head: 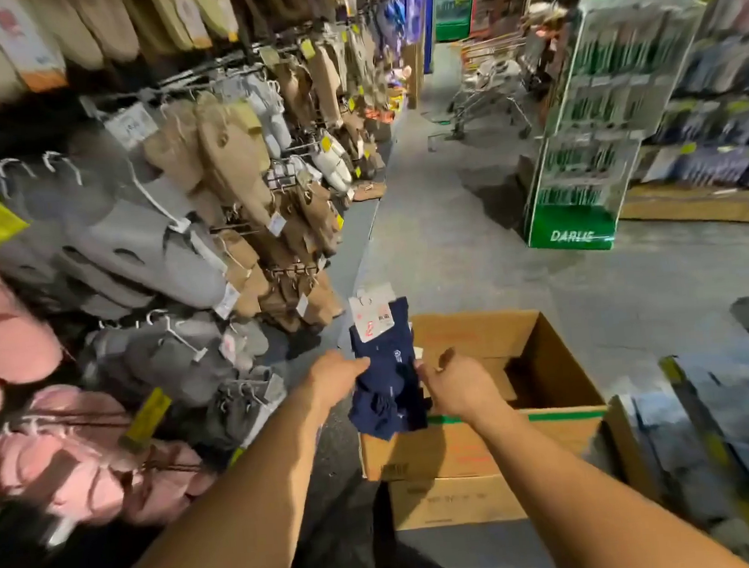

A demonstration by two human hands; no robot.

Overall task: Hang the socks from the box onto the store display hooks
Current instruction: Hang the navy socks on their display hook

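Note:
A bundle of navy blue socks (pixel 386 372) with a white and pink card label at its top is held up over the near left corner of an open cardboard box (pixel 553 359). My left hand (pixel 337 372) grips the bundle's left edge. My right hand (pixel 456 378) grips its right edge, fingers curled. The display hooks (pixel 242 227) on the left wall carry grey, beige and pink socks and slippers.
The box stands on a second flat carton (pixel 448 502) on the grey aisle floor. A green standing display rack (pixel 579 178) is on the right of the aisle, with shelves behind it. A shopping trolley (pixel 483 100) stands far down the aisle.

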